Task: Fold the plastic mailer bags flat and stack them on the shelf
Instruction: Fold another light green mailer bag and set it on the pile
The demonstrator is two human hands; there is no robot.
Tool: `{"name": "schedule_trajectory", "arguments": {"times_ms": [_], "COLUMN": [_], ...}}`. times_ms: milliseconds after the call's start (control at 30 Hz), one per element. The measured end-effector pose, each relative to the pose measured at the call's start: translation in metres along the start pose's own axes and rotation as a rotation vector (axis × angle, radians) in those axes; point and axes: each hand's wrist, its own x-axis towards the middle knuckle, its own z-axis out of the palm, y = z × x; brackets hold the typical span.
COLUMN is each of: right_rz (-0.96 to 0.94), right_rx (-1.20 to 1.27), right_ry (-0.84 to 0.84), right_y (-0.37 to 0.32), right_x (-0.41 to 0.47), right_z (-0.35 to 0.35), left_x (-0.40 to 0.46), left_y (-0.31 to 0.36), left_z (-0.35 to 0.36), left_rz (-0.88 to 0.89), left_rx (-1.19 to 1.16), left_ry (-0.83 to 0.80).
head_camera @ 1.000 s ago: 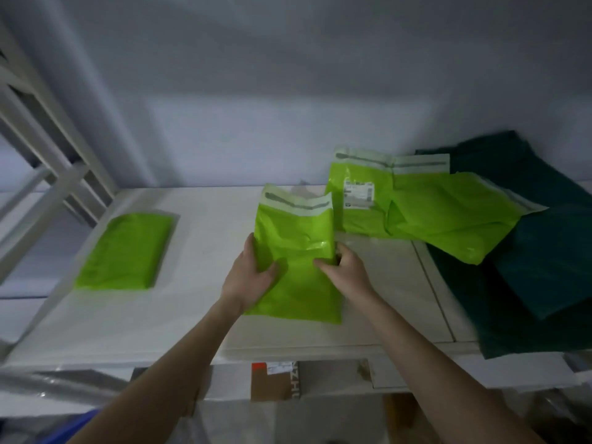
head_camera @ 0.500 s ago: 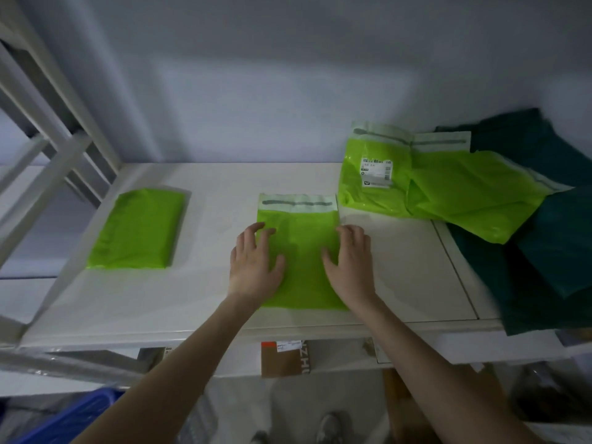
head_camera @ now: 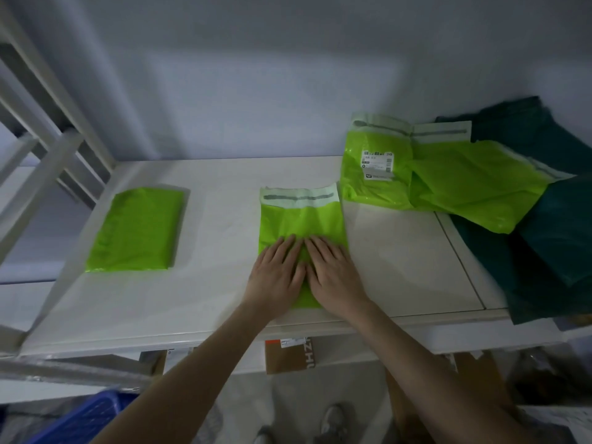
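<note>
Bag in hand: a lime-green mailer bag (head_camera: 301,219) lies flat on the shelf (head_camera: 217,174), near the middle of its front edge.
Long axis: runs front to back, with the pale sealing flap (head_camera: 298,197) at the far end, towards the shelf's rear edge.
Left hand (head_camera: 275,277): fingers straight and released, pressing down on the near half of the bag.
Right hand (head_camera: 333,277): the same, flat and side by side with the left, index fingers nearly touching.
Direction from the fingers: the free far half and flap lie straight ahead of both sets of fingertips, equally near to each.
Likely next move: folding flap end towards the front edge, judging by the layout.
Folded stack (head_camera: 137,229): towards the shelf's left end, well apart, nearer the left hand.
Unfolded bags (head_camera: 448,184): at the right rear, over dark green ones (head_camera: 557,225).
</note>
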Motion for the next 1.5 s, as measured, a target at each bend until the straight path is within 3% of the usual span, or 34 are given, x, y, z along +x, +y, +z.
{"name": "schedule_trajectory", "arguments": {"times_ms": [167,267,600,700,800,900,1100,1267,1500], "right_rz": [0.021,0.109,0.086,0.149,0.152,0.062,-0.093,-0.08,-0.044], "right_rx": [0.01,-0.089,-0.132,-0.12,-0.094,0.007,0.029,-0.013,0.008], "right_ry": [-0.011,0.057,0.152,0.146,0.179,0.23,0.097,-0.098,-0.081], "right_y": [0.012,0.021,0.024,0.021,0.026,0.029,0.022,0.03,0.033], "right_x": [0.003,-0.001,-0.006,0.006,0.024,0.044,0.088,0.092,0.09], "right_z": [-0.012,-0.011,-0.01,-0.019,-0.025,-0.027,-0.024,-0.004,0.001], "left_x": [0.001,-0.002,-0.016,-0.001,0.026,0.051,0.086,0.085,0.081], "left_y": [-0.009,-0.017,-0.021,-0.015,-0.013,-0.015,-0.021,-0.03,-0.036], "left_z": [-0.011,-0.017,-0.014,-0.026,-0.037,-0.042,-0.031,-0.017,-0.01], "left_rz": [-0.08,-0.113,-0.06,-0.159,-0.288,-0.238,-0.064,-0.073,-0.119], "left_rx": [-0.085,-0.053,-0.004,-0.069,-0.193,-0.15,0.052,0.136,0.092], "left_ry": [-0.054,0.01,0.017,0.024,0.159,0.277,0.025,-0.167,-0.154]}}
